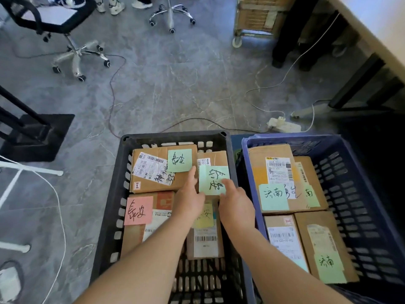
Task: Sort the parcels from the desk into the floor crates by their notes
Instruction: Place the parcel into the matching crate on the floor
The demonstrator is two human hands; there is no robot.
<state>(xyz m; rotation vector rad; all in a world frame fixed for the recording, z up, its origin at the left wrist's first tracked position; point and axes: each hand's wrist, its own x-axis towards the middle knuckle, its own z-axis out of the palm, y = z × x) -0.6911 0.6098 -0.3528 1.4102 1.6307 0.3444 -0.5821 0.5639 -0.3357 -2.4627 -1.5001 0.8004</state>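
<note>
Both my hands reach into the black crate on the floor and hold a small brown parcel with a light green note on top. My left hand lies along the parcel's left side, its thumb at the note's lower corner. My right hand grips the right side, thumb on the note. Under and around this parcel lie other parcels: one with a green note, one with a pink note, one with a yellow note. The blue crate stands to the right, holding several parcels with green notes.
Grey tiled floor with cables and a white power strip beyond the crates. Two wheeled chairs stand at the back left, a trolley of cartons at the back right. The desk edge runs along the right. A black stand base is left.
</note>
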